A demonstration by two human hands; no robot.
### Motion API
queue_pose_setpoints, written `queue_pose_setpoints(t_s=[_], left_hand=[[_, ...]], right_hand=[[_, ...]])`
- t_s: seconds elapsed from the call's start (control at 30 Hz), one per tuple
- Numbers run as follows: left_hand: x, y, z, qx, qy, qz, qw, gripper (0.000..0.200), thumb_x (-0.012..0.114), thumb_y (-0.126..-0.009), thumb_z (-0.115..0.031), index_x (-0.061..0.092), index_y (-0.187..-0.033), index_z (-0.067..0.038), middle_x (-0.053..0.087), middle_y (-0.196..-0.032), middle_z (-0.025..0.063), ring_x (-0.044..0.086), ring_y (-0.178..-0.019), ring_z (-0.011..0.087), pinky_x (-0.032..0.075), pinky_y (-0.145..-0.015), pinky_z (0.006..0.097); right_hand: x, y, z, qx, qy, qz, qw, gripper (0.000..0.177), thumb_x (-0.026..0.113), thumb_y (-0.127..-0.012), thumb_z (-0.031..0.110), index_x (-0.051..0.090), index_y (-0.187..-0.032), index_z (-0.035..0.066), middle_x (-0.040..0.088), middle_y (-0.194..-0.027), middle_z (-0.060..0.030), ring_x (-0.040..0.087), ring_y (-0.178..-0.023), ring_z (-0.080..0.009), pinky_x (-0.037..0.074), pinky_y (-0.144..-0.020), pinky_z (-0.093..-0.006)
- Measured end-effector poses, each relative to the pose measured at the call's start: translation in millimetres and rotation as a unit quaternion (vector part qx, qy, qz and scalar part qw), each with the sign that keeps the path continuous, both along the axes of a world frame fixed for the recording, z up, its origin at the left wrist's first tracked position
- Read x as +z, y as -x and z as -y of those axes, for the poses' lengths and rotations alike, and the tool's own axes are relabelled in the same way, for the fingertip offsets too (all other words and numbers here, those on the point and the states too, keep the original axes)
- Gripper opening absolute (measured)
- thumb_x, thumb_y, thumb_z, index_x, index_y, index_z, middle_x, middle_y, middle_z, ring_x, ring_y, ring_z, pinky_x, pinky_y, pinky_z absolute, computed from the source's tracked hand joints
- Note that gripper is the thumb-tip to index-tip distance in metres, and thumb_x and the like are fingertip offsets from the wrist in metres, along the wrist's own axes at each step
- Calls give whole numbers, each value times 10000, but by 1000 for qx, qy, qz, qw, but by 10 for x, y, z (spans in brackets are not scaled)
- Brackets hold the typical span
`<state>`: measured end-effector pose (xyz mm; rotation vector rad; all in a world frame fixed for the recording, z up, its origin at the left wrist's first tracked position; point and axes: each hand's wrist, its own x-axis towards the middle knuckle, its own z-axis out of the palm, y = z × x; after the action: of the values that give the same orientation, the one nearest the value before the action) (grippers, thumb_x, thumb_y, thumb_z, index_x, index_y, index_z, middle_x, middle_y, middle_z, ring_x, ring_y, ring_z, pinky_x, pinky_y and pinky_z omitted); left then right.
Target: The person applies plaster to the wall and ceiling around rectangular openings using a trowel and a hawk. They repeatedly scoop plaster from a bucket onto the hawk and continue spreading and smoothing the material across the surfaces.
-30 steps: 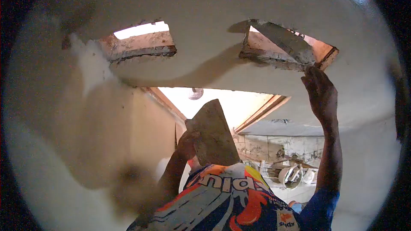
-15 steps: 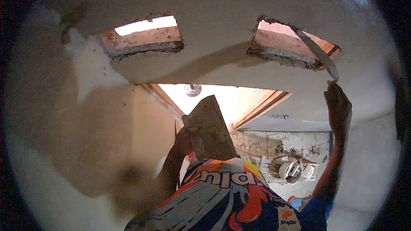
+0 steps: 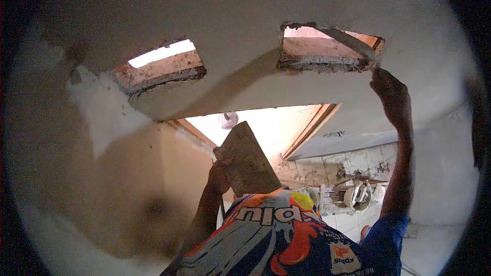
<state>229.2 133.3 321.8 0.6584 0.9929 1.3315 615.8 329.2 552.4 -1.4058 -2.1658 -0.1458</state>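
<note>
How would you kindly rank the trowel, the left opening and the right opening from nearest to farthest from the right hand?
1. Trowel, held in the right hand, upper right.
2. Right opening, just left of that hand, with the blade across it.
3. Left opening, far across the wall, upper left.

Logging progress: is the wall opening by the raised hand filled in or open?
Open. Bare reddish brick shows inside the opening; the right hand holds a trowel across its right end.

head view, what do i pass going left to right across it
left opening → left hand → board it holds → right opening → right hand, gripping a trowel
</note>
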Motion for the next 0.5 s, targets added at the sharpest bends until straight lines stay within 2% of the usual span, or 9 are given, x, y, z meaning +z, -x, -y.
queue_pose_setpoints(t_s=[0.07, 0.1, 0.23, 0.3, 0.33, 0.37, 0.43, 0.47, 0.5], left_hand=[[-17, 38, 43, 8, 47, 293, 955, 332, 461, -856, -110, 449, -1165, 9, 531, -1118, 133, 529, -990, 261, 438, -883, 362], [-28, 40, 64, 11, 47, 292, 955, 332, 461, -856, -110, 449, -1165, 9, 531, -1118, 133, 529, -990, 261, 438, -883, 362], [-153, 70, 191, 49, 48, 209, 976, 363, 452, -868, -129, 409, -1204, 1, 515, -1143, 130, 507, -1030, 266, 419, -907, 390], [-118, 101, 208, 48, 36, 147, 987, 368, 449, -873, -132, 398, -1214, -6, 510, -1150, 128, 504, -1036, 268, 419, -906, 396], [-58, 78, 194, 55, 56, 137, 987, 390, 448, -864, -175, 399, -1210, -2, 504, -1155, 141, 499, -1046, 284, 415, -906, 417], [-13, 58, 187, 63, 77, 125, 987, 416, 448, -856, -218, 399, -1207, 1, 497, -1159, 154, 494, -1056, 300, 411, -906, 438], [5, 55, 187, 40, 13, 169, 985, 412, 436, -866, -241, 405, -1204, -7, 499, -1153, 153, 497, -1048, 296, 409, -905, 440], [83, 49, 186, 4, 10, -63, 998, 410, 452, -859, -239, 411, -1195, -6, 503, -1147, 149, 501, -1038, 292, 412, -900, 430], [158, 74, 195, -34, 5, -292, 956, 409, 469, -853, -237, 417, -1186, -4, 506, -1141, 145, 506, -1028, 287, 415, -896, 420]], right_hand=[[44, -157, -16, -15, 36, -53, 998, 281, 585, -815, 213, 590, -1050, 60, 606, -1046, -108, 591, -940, -229, 458, -807, -315], [88, -216, 27, -37, 62, -93, 993, 293, 585, -815, 205, 584, -1066, 55, 606, -1048, -109, 594, -936, -214, 455, -808, -306], [-60, -475, 164, -127, 12, -18, 992, 308, 575, -826, 216, 569, -1091, 60, 629, -985, -93, 609, -864, -203, 462, -759, -297], [-409, -491, 250, -24, 33, -143, 989, 280, 540, -848, 230, 573, -1065, 56, 636, -867, -72, 597, -736, -165, 468, -652, -280], [-566, -418, 383, -16, 173, -303, 937, 251, 500, -869, 239, 584, -1025, 62, 594, -751, -34, 519, -603, -107, 433, -550, -252], [-750, -269, 462, 5, 230, -345, 910, 256, 470, -886, 264, 578, -1020, 75, 558, -710, -8, 448, -551, -65, 398, -508, -224], [-993, 63, 679, 44, 363, -482, 796, 289, 499, -881, 298, 549, -1031, 56, 535, -682, -9, 443, -533, -70, 390, -476, -229], [-977, 275, 751, 67, 408, -503, 759, 318, 525, -868, 312, 537, -1023, 35, 525, -671, -6, 449, -534, -70, 395, -472, -230], [-974, 398, 751, 88, 458, -494, 733, 336, 526, -866, 315, 529, -1027, 20, 512, -665, -1, 454, -539, -71, 400, -471, -224]])
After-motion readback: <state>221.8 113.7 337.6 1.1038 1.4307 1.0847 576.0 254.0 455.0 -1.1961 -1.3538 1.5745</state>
